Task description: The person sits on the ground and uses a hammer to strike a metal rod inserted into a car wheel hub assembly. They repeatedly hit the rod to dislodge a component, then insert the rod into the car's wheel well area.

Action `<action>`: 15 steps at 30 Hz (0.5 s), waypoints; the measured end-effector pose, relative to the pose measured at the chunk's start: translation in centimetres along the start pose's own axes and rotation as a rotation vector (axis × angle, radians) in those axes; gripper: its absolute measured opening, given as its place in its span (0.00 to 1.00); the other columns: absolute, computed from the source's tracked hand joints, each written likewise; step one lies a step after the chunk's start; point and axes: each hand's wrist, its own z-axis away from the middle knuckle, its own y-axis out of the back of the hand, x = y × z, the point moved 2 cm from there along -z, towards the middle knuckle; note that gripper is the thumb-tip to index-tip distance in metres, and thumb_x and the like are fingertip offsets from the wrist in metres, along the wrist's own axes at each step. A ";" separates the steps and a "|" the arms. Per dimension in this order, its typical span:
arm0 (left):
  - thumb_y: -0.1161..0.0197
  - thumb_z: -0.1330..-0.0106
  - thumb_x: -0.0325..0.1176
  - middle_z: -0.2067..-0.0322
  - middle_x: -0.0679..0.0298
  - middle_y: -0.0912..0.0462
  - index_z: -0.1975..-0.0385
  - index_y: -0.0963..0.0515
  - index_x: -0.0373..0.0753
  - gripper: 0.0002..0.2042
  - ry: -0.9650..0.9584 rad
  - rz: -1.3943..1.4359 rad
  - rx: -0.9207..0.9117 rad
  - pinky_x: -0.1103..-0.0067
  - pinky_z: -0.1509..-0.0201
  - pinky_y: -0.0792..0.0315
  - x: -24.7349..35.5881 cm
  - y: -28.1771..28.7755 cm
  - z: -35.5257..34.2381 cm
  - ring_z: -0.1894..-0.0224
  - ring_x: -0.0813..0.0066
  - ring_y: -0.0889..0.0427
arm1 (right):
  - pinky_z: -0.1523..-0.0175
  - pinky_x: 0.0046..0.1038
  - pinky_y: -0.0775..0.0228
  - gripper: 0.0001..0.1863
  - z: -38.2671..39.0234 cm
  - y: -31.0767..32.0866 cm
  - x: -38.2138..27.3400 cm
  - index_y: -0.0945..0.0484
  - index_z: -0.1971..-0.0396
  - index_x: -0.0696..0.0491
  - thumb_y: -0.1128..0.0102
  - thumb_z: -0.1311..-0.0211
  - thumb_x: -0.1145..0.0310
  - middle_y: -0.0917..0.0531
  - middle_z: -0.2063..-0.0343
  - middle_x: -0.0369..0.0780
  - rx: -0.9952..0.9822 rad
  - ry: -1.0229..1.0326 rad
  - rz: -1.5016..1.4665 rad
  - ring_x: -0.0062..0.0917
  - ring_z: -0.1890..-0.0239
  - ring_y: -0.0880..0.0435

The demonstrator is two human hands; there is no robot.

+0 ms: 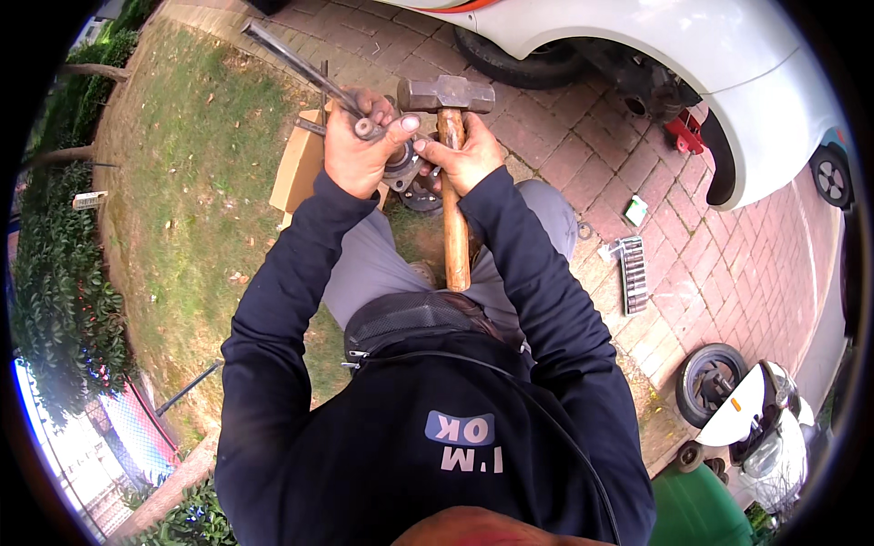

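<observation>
My left hand (360, 150) is closed on a long steel bar (300, 65) with a round fitting near my thumb, just above a greasy flanged metal part (403, 170). My right hand (464, 155) is closed round the wooden handle of a sledgehammer (455, 238), just below its steel head (445, 95), with fingertips close to the metal part. The handle points down toward my lap. An open cardboard box (291, 173) lies behind the work, and another dark metal piece (421, 196) sits underneath, partly hidden by the part above it.
A white car (710, 55) with an exposed wheel well and red jack (683, 127) is ahead-right. On the brick paving (655, 237) lie a socket set (633, 273) and small green packet (635, 209). A scooter (756, 419) and green bin (692, 510) are lower right. Grass (173, 227) and hedge are left.
</observation>
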 end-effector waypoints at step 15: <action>0.30 0.38 0.28 0.69 0.68 0.33 0.65 0.40 0.44 0.19 0.067 -0.154 -0.086 0.82 0.58 0.33 0.1 0.7 -0.5 0.65 0.81 0.32 | 0.78 0.24 0.27 0.30 -0.5 -0.1 -1.8 0.35 0.46 0.61 0.30 0.46 0.74 0.21 0.72 0.39 0.051 0.012 0.130 0.20 0.79 0.20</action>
